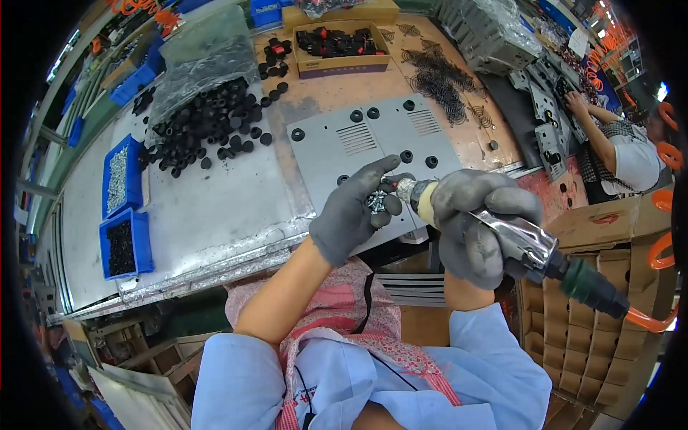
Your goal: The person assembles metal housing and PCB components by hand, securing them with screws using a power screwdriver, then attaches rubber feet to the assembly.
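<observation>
Head view: grey-gloved left hand [352, 206] curled round small silver screws [377, 201]. Grey-gloved right hand [476, 223] wrapped around silver air screwdriver [522, 242], tip near left fingers. Flat grey slotted metal panel [322, 156] on bench, beneath hands; several round black feet [297, 135] set on it. Fastening seemingly unfinished; which are secured, cannot tell.

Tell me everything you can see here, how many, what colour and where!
Workbench: one, grey and tan, centre to left
Metal panel: one, grey, centre
Round caps: a heap, black, bench left
Plastic bag: one, clear, against the caps
Bins: two, blue, bench's left edge
Carton: one, yellow, top centre
Wire coils: many, dark, beyond the panel
Metal parts: a stack, grey, upper right
Power driver: one, silver and green, right hand
Divided box: one, brown, lower right
Co-worker: one, pale shirt, far right
Apron: one, pink, bottom centre
Gloved hands: two, grey, centre
</observation>
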The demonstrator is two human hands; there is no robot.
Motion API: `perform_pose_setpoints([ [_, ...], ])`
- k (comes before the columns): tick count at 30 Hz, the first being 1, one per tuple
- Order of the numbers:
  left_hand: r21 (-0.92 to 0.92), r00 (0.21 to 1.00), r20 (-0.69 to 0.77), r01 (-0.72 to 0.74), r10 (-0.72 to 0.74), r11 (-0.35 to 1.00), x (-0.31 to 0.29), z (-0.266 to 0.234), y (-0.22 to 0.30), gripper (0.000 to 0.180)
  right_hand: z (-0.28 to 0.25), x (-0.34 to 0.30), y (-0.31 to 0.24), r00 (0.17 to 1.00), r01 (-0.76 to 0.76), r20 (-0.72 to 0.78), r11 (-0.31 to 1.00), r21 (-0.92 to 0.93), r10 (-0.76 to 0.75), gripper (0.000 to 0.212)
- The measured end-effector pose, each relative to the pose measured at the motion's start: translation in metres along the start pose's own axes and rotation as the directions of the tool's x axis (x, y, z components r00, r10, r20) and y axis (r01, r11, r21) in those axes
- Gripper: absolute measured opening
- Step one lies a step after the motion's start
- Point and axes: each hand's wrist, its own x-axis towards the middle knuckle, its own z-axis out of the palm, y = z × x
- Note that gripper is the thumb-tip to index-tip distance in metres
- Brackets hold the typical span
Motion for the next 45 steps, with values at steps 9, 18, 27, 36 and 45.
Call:
perform_pose_setpoints([
  [9,0.199,0.986,-0.057,0.165,-0.156,0.966,0.013,-0.004,0.006,0.039,-0.011,0.006,0.007,0.995,0.095,-0.031,0.995,-0.035,-0.096,0.031],
  [18,0.966,0.946,-0.114,0.035,0.302,0.255,0.119,-0.002,0.029,0.039,-0.049,0.024,0.012,0.940,0.242,-0.200,0.955,-0.174,-0.275,0.039],
  [27,0.850,0.884,-0.016,0.258,0.467,-0.459,0.202,-0.012,0.004,0.027,-0.079,0.052,0.057,0.915,0.154,-0.342,0.969,-0.194,-0.214,0.031],
  [36,0.858,0.926,0.059,0.143,0.372,-0.493,0.209,-0.004,0.000,0.025,-0.115,0.068,0.105,0.870,-0.047,-0.478,0.946,-0.321,-0.118,0.024],
  [45,0.835,0.928,0.006,0.200,0.372,-0.513,0.200,-0.008,0.009,0.027,-0.113,0.059,0.103,0.887,-0.030,-0.441,0.936,-0.352,-0.137,0.026],
])
